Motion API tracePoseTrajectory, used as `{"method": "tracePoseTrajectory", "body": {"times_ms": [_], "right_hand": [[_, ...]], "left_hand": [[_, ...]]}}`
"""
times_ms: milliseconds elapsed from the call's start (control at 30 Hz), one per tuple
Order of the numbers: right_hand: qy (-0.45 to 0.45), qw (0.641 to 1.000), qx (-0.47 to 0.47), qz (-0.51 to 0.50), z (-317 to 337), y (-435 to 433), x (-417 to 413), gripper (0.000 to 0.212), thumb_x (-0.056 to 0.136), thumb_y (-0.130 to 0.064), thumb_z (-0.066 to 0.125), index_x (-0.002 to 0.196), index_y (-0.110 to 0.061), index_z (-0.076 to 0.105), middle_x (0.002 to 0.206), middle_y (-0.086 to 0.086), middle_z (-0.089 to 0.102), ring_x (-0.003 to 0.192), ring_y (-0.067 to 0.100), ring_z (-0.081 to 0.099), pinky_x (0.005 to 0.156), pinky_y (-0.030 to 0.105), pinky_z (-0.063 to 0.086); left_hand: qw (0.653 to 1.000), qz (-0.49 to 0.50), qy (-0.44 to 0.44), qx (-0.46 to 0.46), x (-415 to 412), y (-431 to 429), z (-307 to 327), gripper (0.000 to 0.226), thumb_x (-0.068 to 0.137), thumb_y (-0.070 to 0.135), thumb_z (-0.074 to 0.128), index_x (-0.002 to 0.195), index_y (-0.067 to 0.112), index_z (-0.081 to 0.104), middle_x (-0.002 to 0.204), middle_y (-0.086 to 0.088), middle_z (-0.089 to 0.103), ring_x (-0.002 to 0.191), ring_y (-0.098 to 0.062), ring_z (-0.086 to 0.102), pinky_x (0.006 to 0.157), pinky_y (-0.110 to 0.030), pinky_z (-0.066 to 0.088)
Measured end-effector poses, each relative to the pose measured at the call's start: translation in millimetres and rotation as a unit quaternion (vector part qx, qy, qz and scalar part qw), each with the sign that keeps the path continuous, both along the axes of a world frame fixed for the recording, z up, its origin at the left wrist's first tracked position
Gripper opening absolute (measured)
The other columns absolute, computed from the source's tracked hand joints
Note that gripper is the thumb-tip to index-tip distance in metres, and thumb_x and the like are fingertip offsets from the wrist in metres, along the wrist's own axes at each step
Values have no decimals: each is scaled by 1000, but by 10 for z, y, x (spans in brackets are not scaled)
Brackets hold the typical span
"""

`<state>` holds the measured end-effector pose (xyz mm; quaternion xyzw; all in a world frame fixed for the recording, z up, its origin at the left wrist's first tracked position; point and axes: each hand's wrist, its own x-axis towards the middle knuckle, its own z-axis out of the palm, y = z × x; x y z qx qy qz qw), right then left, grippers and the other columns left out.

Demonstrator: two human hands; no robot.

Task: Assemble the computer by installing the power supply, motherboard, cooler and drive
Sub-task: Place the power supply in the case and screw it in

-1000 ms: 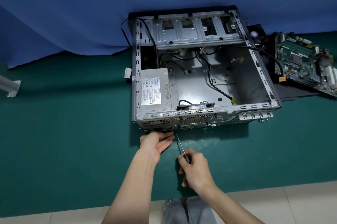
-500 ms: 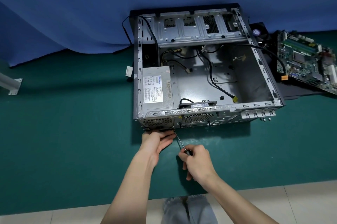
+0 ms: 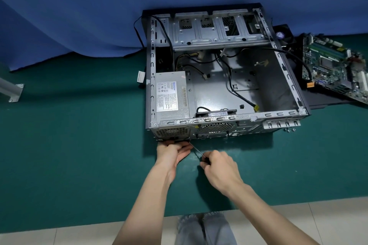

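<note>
My left hand [image 3: 172, 151] lies with fingers extended against the lower rear edge of the computer case [image 3: 150, 93], holding nothing, just beneath the power supply [image 3: 171, 95] seated in the case's near left corner. My right hand [image 3: 219, 167] is clamped around a screwdriver [image 3: 196, 150], its tip angled up at that edge. The case lies open on the green table [image 3: 69, 145], with the motherboard [image 3: 334, 69] apart at right. A blue curtain [image 3: 99, 15] hangs behind.
</note>
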<state>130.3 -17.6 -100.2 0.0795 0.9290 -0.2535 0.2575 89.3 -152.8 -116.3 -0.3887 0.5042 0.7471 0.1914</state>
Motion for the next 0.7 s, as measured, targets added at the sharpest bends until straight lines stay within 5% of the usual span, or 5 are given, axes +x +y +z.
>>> {"method": "tracePoseTrajectory", "body": {"times_ms": [300, 367, 467, 600, 700], "right_hand": [[-3, 1000, 13, -7, -6, -62, 24, 15, 93, -23, 51, 91, -15, 64, 92, 8, 65, 91, 34, 60, 67, 34, 41], [-40, 993, -75, -87, -25, -83, 27, 13, 91, -22, 58, 85, -14, 66, 80, 8, 65, 69, 26, 63, 58, 33, 50], [-97, 937, -236, -240, -54, -144, 76, 14, 90, -11, 61, 77, -5, 65, 55, 9, 56, 30, 14, 44, 32, 19, 32], [-140, 855, -362, -343, -67, -226, 142, 11, 91, -3, 58, 82, 2, 63, 48, 10, 53, 30, 19, 38, 33, 18, 22], [-140, 834, -391, -364, -105, -261, 167, 11, 91, -1, 56, 84, 6, 62, 48, 11, 53, 30, 19, 37, 32, 18, 22]], "left_hand": [[999, 21, -7, -33, 18, 32, -16, 38, 84, -21, 40, 121, -15, 47, 102, -30, 64, 79, -32, 69, 71, -31, 58], [998, 43, -2, -49, 34, 51, -35, 39, 80, -24, 44, 118, -14, 46, 104, -34, 63, 78, -35, 68, 70, -32, 58], [993, 92, 0, -69, 56, 105, -59, 38, 74, -29, 51, 104, -6, 50, 93, -32, 65, 70, -34, 68, 63, -31, 60], [987, 134, -22, -90, 63, 168, -91, 25, 70, -27, 61, 83, -5, 60, 77, -24, 68, 57, -27, 69, 53, -26, 56], [989, 95, -45, -103, 85, 196, -108, 14, 68, -15, 75, 75, -6, 66, 68, -19, 69, 52, -25, 68, 47, -24, 53]]}}
